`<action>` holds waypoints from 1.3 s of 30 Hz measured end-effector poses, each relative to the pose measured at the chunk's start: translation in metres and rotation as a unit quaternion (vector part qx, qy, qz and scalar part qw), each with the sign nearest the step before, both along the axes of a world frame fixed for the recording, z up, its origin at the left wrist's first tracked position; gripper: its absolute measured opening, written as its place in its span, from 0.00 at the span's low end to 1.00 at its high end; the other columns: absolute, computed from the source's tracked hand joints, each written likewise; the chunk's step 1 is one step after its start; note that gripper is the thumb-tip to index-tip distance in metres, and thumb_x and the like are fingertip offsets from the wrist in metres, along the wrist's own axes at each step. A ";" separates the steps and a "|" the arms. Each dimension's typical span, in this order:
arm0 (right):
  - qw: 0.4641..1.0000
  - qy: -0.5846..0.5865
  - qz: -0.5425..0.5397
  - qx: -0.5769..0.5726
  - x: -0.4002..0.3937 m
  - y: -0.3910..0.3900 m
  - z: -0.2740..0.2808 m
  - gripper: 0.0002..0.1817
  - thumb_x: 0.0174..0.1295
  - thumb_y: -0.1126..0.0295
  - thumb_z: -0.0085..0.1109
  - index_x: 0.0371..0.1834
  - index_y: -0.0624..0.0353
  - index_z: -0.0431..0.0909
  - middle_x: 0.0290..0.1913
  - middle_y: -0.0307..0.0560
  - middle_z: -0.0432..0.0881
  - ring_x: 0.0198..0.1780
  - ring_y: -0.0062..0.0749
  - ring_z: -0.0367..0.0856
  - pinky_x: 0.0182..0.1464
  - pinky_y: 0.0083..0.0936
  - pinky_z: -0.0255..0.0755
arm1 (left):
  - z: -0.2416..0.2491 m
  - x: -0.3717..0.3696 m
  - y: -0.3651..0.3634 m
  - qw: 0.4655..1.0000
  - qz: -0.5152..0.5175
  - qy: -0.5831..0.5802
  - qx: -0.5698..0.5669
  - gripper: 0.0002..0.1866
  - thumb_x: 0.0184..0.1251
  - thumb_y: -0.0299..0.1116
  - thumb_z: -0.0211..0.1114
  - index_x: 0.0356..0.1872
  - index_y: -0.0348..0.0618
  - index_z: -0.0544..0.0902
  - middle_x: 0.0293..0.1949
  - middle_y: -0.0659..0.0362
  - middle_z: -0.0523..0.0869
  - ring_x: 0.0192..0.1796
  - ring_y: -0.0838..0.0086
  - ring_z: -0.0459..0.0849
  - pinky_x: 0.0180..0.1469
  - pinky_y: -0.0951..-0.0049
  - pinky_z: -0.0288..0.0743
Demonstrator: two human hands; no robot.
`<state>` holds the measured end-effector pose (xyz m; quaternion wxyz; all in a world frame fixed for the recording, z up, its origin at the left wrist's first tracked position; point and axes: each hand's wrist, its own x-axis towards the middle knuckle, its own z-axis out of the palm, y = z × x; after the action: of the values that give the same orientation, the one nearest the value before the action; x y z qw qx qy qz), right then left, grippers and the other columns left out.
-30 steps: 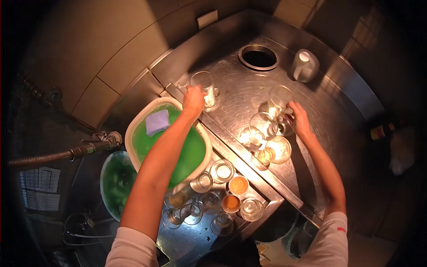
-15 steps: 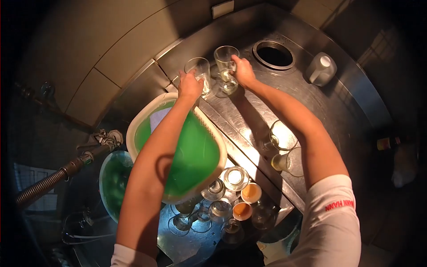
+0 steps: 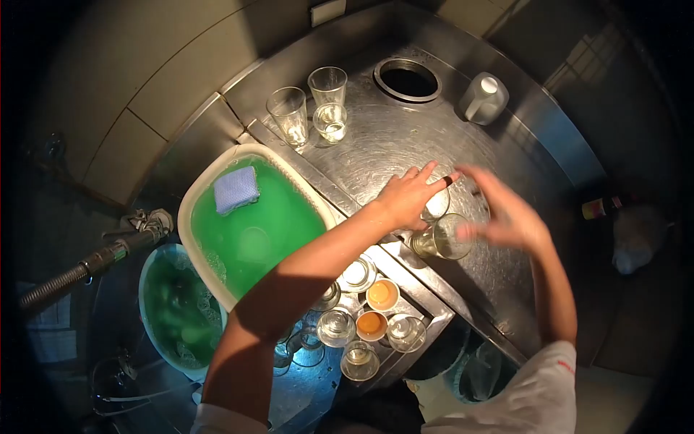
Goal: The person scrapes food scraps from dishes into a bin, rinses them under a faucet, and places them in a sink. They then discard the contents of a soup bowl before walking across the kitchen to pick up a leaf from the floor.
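Note:
My left hand (image 3: 413, 198) has its fingers spread over a clear glass (image 3: 436, 205) on the steel counter, partly hiding it. Right beside that glass, a second glass (image 3: 447, 237) leans toward the right in this view. My right hand (image 3: 502, 217) is slightly blurred, its thumb and fingers apart, around the right side of the two glasses. Farther back on the counter stand a tall glass (image 3: 288, 119) and another tall glass (image 3: 327, 88), with a small glass (image 3: 330, 121) close in front of the latter.
A cream basin (image 3: 195, 249) of green liquid holds a blue sponge (image 3: 236, 189). Another green-filled tub (image 3: 155, 318) sits left. Several glasses and two orange-filled cups (image 3: 382, 294) stand near me. A round counter opening (image 3: 408, 79) and a plastic jug (image 3: 485, 99) are at the back.
Both hands have left the two tall glasses at the back, which now stand free, and have come nearer, to the right-hand pair of glasses. The view has shifted.

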<state>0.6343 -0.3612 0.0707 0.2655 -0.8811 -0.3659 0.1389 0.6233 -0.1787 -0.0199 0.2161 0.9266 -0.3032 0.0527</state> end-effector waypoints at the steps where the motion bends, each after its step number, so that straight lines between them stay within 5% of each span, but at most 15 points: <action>1: 0.999 0.017 -0.029 -0.010 -0.026 -0.010 0.000 0.52 0.30 0.53 0.71 0.62 0.54 0.53 0.56 0.55 0.64 0.53 0.46 0.67 0.53 0.34 0.65 | -0.004 0.002 -0.005 0.999 0.009 0.036 -0.004 0.48 0.30 0.36 0.73 0.60 0.50 0.58 0.51 0.44 0.65 0.49 0.51 0.70 0.48 0.57 0.69; 3: 0.996 0.007 -0.056 -0.071 -0.057 -0.016 -0.028 0.59 0.24 0.45 0.68 0.64 0.52 0.48 0.57 0.65 0.57 0.56 0.56 0.64 0.54 0.39 0.64 | -0.004 0.003 -0.011 0.997 0.015 0.072 -0.004 0.47 0.29 0.34 0.73 0.60 0.50 0.60 0.50 0.44 0.66 0.48 0.51 0.70 0.47 0.58 0.70; 4: 0.992 0.035 -0.073 -0.095 -0.066 -0.012 -0.038 0.56 0.27 0.50 0.70 0.63 0.50 0.49 0.55 0.65 0.58 0.53 0.59 0.66 0.52 0.40 0.66 | -0.003 0.003 -0.011 0.994 0.050 0.092 -0.003 0.47 0.28 0.34 0.73 0.59 0.50 0.61 0.49 0.43 0.66 0.48 0.51 0.70 0.47 0.59 0.70; 7: 0.993 -0.050 -0.104 0.022 -0.056 -0.003 -0.063 0.43 0.35 0.67 0.68 0.58 0.53 0.56 0.44 0.60 0.64 0.41 0.57 0.71 0.42 0.39 0.69 | -0.004 0.003 0.005 0.984 0.151 0.093 -0.005 0.43 0.28 0.31 0.72 0.56 0.47 0.65 0.47 0.42 0.67 0.48 0.50 0.70 0.48 0.60 0.70; 10: 0.988 -0.054 -0.129 0.072 -0.033 0.015 -0.071 0.41 0.35 0.70 0.68 0.56 0.54 0.57 0.42 0.60 0.65 0.40 0.55 0.71 0.43 0.38 0.69 | -0.008 0.006 0.045 0.967 0.237 0.096 0.017 0.44 0.30 0.35 0.74 0.57 0.48 0.63 0.50 0.42 0.65 0.53 0.48 0.67 0.49 0.58 0.71; 23: 0.967 -0.099 -0.114 0.205 0.072 0.130 -0.103 0.43 0.34 0.67 0.70 0.57 0.54 0.56 0.45 0.63 0.63 0.48 0.59 0.67 0.48 0.40 0.66 | -0.010 0.051 0.139 0.881 0.459 0.106 0.034 0.45 0.31 0.40 0.72 0.59 0.53 0.60 0.52 0.43 0.64 0.53 0.48 0.68 0.52 0.60 0.68; 26: 0.972 -0.119 -0.135 0.149 0.089 0.144 -0.098 0.35 0.42 0.56 0.66 0.54 0.54 0.63 0.41 0.54 0.69 0.45 0.46 0.71 0.46 0.34 0.67 | -0.008 0.054 0.143 0.882 0.454 0.105 0.074 0.45 0.33 0.43 0.70 0.60 0.53 0.59 0.53 0.43 0.63 0.54 0.49 0.67 0.54 0.61 0.65; 28: 0.950 0.076 -0.115 0.282 0.123 0.149 -0.104 0.29 0.51 0.49 0.57 0.51 0.56 0.69 0.41 0.58 0.75 0.48 0.47 0.72 0.50 0.33 0.65 | -0.010 0.053 0.142 0.880 0.458 0.097 0.080 0.45 0.33 0.43 0.71 0.60 0.54 0.59 0.53 0.43 0.62 0.54 0.50 0.66 0.54 0.61 0.65; 29: 0.932 0.135 -0.122 0.314 0.146 0.149 -0.109 0.22 0.58 0.50 0.48 0.47 0.56 0.73 0.38 0.51 0.78 0.43 0.35 0.75 0.47 0.28 0.66 | -0.011 0.052 0.140 0.880 0.459 0.091 0.087 0.45 0.33 0.43 0.71 0.60 0.54 0.59 0.54 0.43 0.61 0.55 0.50 0.66 0.54 0.61 0.65; 31: 0.938 0.228 -0.102 0.241 0.170 0.153 -0.108 0.16 0.61 0.61 0.47 0.50 0.53 0.72 0.41 0.46 0.77 0.41 0.27 0.73 0.45 0.24 0.67 | -0.009 0.048 0.135 0.875 0.466 0.100 0.083 0.45 0.35 0.42 0.71 0.61 0.56 0.59 0.55 0.44 0.59 0.57 0.51 0.62 0.56 0.60 0.62; 33: 0.928 0.299 -0.036 0.220 0.191 0.167 -0.120 0.15 0.60 0.65 0.47 0.51 0.51 0.72 0.42 0.44 0.77 0.41 0.26 0.73 0.44 0.23 0.68 | -0.016 0.044 0.129 0.894 0.432 -0.019 0.119 0.45 0.34 0.43 0.72 0.60 0.59 0.60 0.57 0.43 0.59 0.60 0.51 0.59 0.58 0.58 0.58; 35: 0.892 0.412 0.049 0.180 0.209 0.179 -0.129 0.23 0.54 0.78 0.49 0.54 0.46 0.70 0.45 0.44 0.75 0.42 0.25 0.72 0.42 0.25 0.69 | -0.022 0.043 0.126 0.900 0.417 -0.007 0.130 0.45 0.36 0.43 0.72 0.61 0.61 0.59 0.59 0.43 0.56 0.61 0.51 0.56 0.59 0.57 0.55; 38: 0.902 0.415 0.068 0.100 0.209 0.192 -0.117 0.26 0.50 0.80 0.49 0.54 0.46 0.70 0.45 0.42 0.75 0.41 0.26 0.73 0.41 0.26 0.70 | -0.029 0.039 0.127 0.904 0.411 -0.003 0.119 0.46 0.39 0.42 0.70 0.63 0.64 0.54 0.61 0.41 0.53 0.63 0.48 0.53 0.60 0.54 0.53; 39: 0.941 0.320 0.111 -0.019 0.209 0.197 -0.114 0.26 0.48 0.79 0.49 0.54 0.45 0.70 0.46 0.44 0.75 0.43 0.26 0.72 0.42 0.24 0.70 | -0.029 0.040 0.127 0.901 0.416 0.000 0.121 0.46 0.39 0.42 0.70 0.63 0.64 0.54 0.61 0.41 0.53 0.63 0.48 0.53 0.60 0.54 0.53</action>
<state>0.8431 -0.1643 -0.0433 0.3344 -0.7492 -0.3543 0.4488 0.6630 -0.0519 -0.0485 0.0606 0.9875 0.1052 0.1007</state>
